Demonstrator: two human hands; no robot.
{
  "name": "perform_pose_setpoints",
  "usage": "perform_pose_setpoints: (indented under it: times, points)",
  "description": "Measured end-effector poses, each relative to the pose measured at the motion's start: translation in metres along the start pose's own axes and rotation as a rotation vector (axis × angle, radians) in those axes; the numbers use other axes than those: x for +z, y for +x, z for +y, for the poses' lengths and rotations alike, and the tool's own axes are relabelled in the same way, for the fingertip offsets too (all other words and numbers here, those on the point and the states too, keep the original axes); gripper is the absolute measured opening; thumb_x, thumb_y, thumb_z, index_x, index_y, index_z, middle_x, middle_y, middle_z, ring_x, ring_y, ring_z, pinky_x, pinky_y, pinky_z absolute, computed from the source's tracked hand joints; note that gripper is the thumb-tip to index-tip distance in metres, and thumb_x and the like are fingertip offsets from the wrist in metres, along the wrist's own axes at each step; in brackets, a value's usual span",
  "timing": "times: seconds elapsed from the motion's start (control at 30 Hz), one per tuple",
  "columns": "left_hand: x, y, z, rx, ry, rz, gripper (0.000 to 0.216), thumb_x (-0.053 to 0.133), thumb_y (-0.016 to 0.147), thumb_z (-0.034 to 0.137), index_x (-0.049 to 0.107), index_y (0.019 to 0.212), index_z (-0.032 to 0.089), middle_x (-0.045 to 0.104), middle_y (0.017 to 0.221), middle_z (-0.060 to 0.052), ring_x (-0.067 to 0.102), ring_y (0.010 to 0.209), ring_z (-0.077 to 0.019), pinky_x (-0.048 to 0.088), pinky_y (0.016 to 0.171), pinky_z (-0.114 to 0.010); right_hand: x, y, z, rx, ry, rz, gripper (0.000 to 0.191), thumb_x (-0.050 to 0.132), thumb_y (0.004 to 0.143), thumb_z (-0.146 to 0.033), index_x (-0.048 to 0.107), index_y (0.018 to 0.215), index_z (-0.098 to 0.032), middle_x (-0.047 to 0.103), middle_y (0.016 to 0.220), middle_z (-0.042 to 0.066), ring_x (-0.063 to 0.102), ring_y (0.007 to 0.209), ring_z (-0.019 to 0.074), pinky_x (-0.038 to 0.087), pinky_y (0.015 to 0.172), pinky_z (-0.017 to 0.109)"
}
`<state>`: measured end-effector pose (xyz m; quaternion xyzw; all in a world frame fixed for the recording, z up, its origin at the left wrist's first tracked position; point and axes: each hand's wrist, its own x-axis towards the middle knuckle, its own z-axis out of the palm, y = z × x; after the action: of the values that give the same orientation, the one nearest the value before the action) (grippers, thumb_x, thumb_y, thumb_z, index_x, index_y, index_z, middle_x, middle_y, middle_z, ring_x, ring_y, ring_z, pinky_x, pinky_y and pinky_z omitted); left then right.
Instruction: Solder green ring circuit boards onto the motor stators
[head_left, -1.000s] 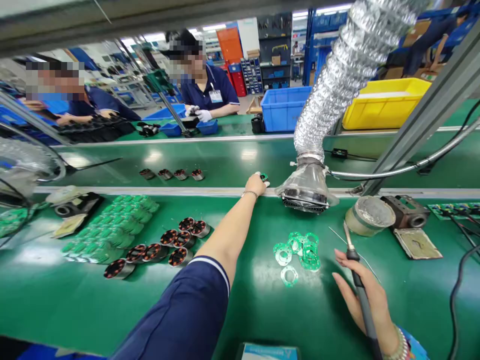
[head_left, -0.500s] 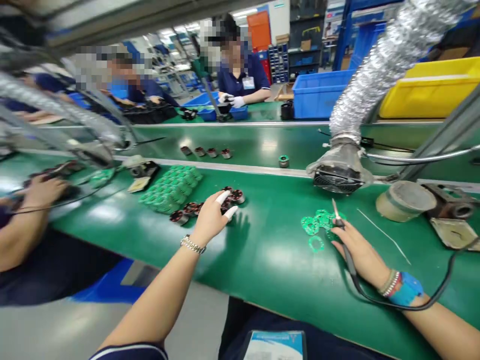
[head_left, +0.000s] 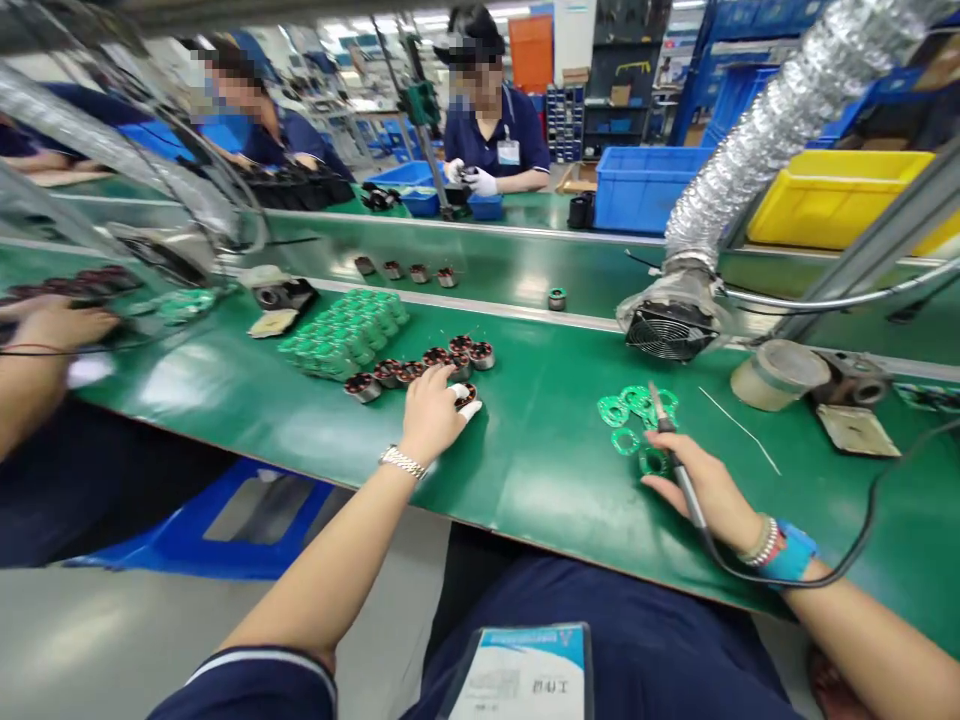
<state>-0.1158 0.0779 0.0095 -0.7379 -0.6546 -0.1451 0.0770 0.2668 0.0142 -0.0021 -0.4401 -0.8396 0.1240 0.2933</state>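
Observation:
My left hand [head_left: 435,415], with white covers on its fingertips, is closed around a copper-wound motor stator [head_left: 466,394] resting on the green bench. Just beyond it stands a cluster of similar motor stators [head_left: 387,372]. In my right hand [head_left: 709,485] is a soldering iron [head_left: 684,480], its tip pointing away from me over a loose pile of green ring-shaped circuit boards [head_left: 636,402]. One ring board [head_left: 654,461] lies by the right thumb and fingers; whether they touch it I cannot tell. The iron's cable runs over my right wrist.
Stacked green boards [head_left: 345,335] stand left of the stators. A fan with a foil duct [head_left: 671,325] hangs at the back right, near a round tub [head_left: 780,375] and an iron stand [head_left: 855,400]. Co-workers sit left and opposite. Several stators [head_left: 418,273] line the far strip.
My left hand has closed on one stator and drawn it slightly toward me from the cluster. A ring board now lies apart beside my right hand. The camera view has shifted.

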Motion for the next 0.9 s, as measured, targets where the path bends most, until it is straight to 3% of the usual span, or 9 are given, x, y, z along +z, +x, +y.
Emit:
perform_pose_setpoints:
  times: [0.07, 0.17, 0.27, 0.33, 0.43, 0.57, 0.8, 0.9]
  points:
    - [0.001, -0.01, 0.02, 0.066, -0.118, -0.028, 0.018, 0.061, 0.075, 0.036, 0.062, 0.071, 0.018, 0.058, 0.12, -0.011, 0.042, 0.121, -0.0333, 0.03, 0.099, -0.053, 0.004, -0.012, -0.016, -0.022, 0.048, -0.086, 0.041, 0.058, 0.081, -0.025, 0.043, 0.119, -0.021, 0.058, 0.107, 0.011, 0.059, 0.096, 0.023, 0.051, 0.083, 0.041]
    - [-0.002, -0.03, 0.06, 0.158, -0.357, -0.158, 0.018, 0.058, 0.078, 0.033, 0.059, 0.068, 0.018, 0.066, 0.103, -0.009, 0.057, 0.101, -0.0255, 0.042, 0.09, -0.042, 0.012, -0.023, -0.031, -0.008, 0.082, -0.135, 0.039, 0.058, 0.082, -0.022, 0.043, 0.118, -0.021, 0.057, 0.107, 0.012, 0.059, 0.094, 0.0228, 0.052, 0.081, 0.042]
    - [-0.008, -0.05, 0.097, 0.279, -0.445, -0.199, 0.016, 0.059, 0.078, 0.034, 0.062, 0.083, 0.019, 0.062, 0.114, -0.009, 0.056, 0.102, -0.0247, 0.043, 0.089, -0.04, 0.017, -0.028, -0.036, 0.02, 0.098, -0.131, 0.039, 0.059, 0.081, -0.021, 0.043, 0.117, -0.02, 0.057, 0.11, 0.013, 0.058, 0.098, 0.0233, 0.051, 0.084, 0.042]
    - [-0.012, -0.062, 0.112, 0.324, -0.458, -0.225, 0.027, 0.063, 0.075, 0.034, 0.06, 0.098, 0.02, 0.059, 0.117, -0.01, 0.054, 0.105, -0.0263, 0.042, 0.091, -0.042, 0.017, -0.029, -0.037, 0.025, 0.105, -0.106, 0.038, 0.057, 0.082, -0.02, 0.043, 0.117, -0.02, 0.057, 0.111, 0.013, 0.058, 0.101, 0.0233, 0.051, 0.086, 0.041]
    - [-0.014, -0.078, 0.123, 0.331, -0.509, -0.256, 0.038, 0.063, 0.076, 0.032, 0.054, 0.111, 0.022, 0.056, 0.116, -0.01, 0.054, 0.103, -0.0257, 0.044, 0.088, -0.041, 0.016, -0.029, -0.04, 0.032, 0.124, -0.049, 0.035, 0.054, 0.083, -0.019, 0.044, 0.116, -0.021, 0.058, 0.111, 0.012, 0.059, 0.101, 0.0222, 0.051, 0.086, 0.039]
    - [-0.011, -0.092, 0.128, 0.264, -0.591, -0.246, 0.036, 0.061, 0.078, 0.033, 0.05, 0.11, 0.021, 0.056, 0.106, -0.01, 0.055, 0.094, -0.024, 0.046, 0.082, -0.04, 0.016, -0.023, -0.055, 0.069, 0.175, 0.014, 0.03, 0.054, 0.084, -0.021, 0.048, 0.113, -0.021, 0.062, 0.1, 0.009, 0.062, 0.089, 0.0193, 0.053, 0.079, 0.033]
    - [-0.005, -0.097, 0.14, 0.155, -0.676, -0.288, 0.054, 0.063, 0.074, 0.038, 0.043, 0.12, 0.02, 0.056, 0.102, -0.01, 0.056, 0.091, -0.0249, 0.047, 0.081, -0.041, 0.031, -0.009, -0.071, -0.008, 0.306, 0.051, 0.021, 0.052, 0.085, -0.019, 0.05, 0.106, -0.022, 0.061, 0.09, 0.005, 0.06, 0.081, 0.0159, 0.052, 0.073, 0.029]
    - [-0.003, -0.096, 0.141, 0.126, -0.723, -0.318, 0.058, 0.067, 0.069, 0.038, 0.045, 0.119, 0.019, 0.056, 0.107, -0.012, 0.055, 0.098, -0.027, 0.045, 0.087, -0.044, 0.034, -0.008, -0.067, 0.038, 0.303, 0.107, 0.018, 0.048, 0.086, -0.015, 0.051, 0.103, -0.023, 0.062, 0.086, 0.003, 0.06, 0.075, 0.0136, 0.051, 0.071, 0.026]
